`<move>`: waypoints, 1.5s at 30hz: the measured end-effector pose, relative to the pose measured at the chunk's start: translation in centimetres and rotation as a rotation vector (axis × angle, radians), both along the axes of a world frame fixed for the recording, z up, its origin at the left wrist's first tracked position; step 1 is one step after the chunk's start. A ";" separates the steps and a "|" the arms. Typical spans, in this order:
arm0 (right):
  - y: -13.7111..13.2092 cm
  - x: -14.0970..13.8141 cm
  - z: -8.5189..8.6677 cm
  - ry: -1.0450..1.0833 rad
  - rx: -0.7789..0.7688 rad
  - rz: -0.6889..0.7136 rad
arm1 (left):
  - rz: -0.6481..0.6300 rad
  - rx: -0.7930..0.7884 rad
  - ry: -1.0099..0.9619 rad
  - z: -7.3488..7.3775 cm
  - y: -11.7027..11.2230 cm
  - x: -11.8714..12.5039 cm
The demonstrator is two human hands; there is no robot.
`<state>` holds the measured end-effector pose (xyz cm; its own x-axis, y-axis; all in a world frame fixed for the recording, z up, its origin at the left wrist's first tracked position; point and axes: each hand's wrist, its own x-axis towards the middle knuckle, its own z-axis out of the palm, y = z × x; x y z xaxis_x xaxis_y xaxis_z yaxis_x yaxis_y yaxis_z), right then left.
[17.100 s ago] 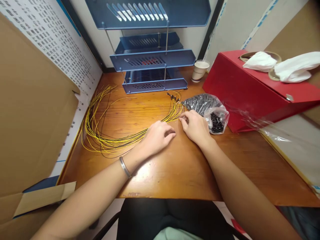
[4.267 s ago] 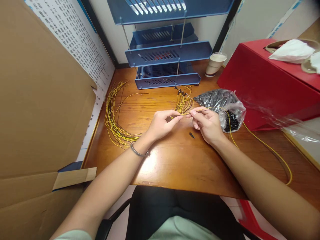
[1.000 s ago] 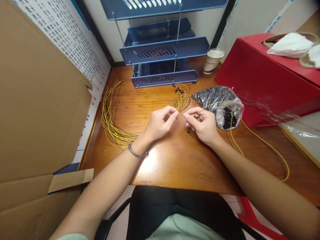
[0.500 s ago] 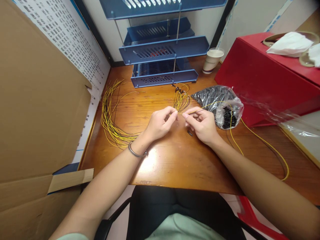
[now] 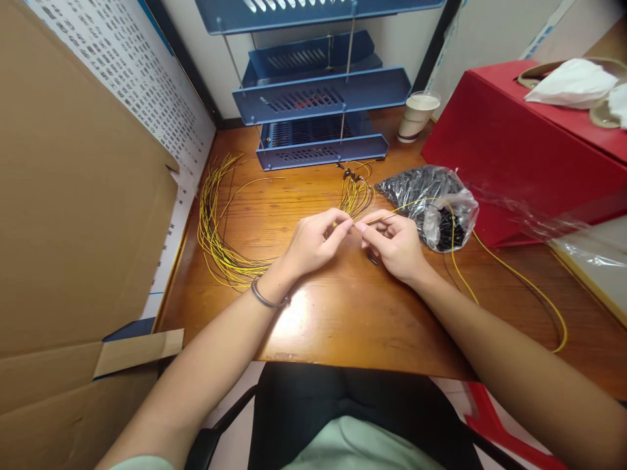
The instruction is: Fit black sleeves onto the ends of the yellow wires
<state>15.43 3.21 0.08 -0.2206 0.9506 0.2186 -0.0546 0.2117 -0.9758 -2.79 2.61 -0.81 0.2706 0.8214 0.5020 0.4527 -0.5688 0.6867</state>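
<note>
A thin yellow wire (image 5: 526, 277) loops over the right side of the table and runs to my right hand (image 5: 394, 243), which pinches it near its end. My left hand (image 5: 318, 240) is closed in a pinch at that wire's end, its fingertips almost meeting those of the right; whatever tiny part lies between them is too small to make out. A small black piece (image 5: 373, 260) lies under my right fingers. Just beyond the hands rests a bundle of yellow wires with black ends (image 5: 356, 192). A larger coil of yellow and black wires (image 5: 215, 241) lies to the left.
Right of my hands sits a clear plastic bag of black pieces (image 5: 426, 196). Behind stand a blue tiered tray rack (image 5: 323, 98) and a paper cup (image 5: 418, 119). A red box (image 5: 509, 150) fills the right side, cardboard (image 5: 98, 196) the left.
My left fingertips have moved slightly right, closing the small gap to my right fingertips. The wire stays pinched in my right hand.
</note>
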 end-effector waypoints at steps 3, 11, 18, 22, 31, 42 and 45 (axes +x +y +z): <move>-0.1 0.0 0.0 -0.007 -0.007 0.007 | 0.008 -0.020 0.014 0.1 0.0 0.0; -0.1 -0.1 0.0 -0.022 -0.021 0.009 | 0.015 -0.031 0.044 0.1 0.1 0.0; -0.1 -0.1 0.1 -0.045 -0.034 0.012 | 0.026 -0.024 0.040 0.1 0.1 0.0; -0.3 -0.1 0.2 -0.046 -0.015 0.023 | 0.032 -0.018 0.011 0.3 0.0 0.1; -0.4 -0.3 0.0 -0.081 -0.036 0.036 | 0.029 -0.028 -0.082 0.4 0.1 0.2; -0.5 -0.5 0.3 -0.072 -0.050 0.031 | 0.057 -0.050 -0.066 0.1 0.0 0.3; -0.5 -0.5 0.3 -0.067 -0.051 0.034 | 0.064 -0.027 -0.049 0.1 0.1 0.3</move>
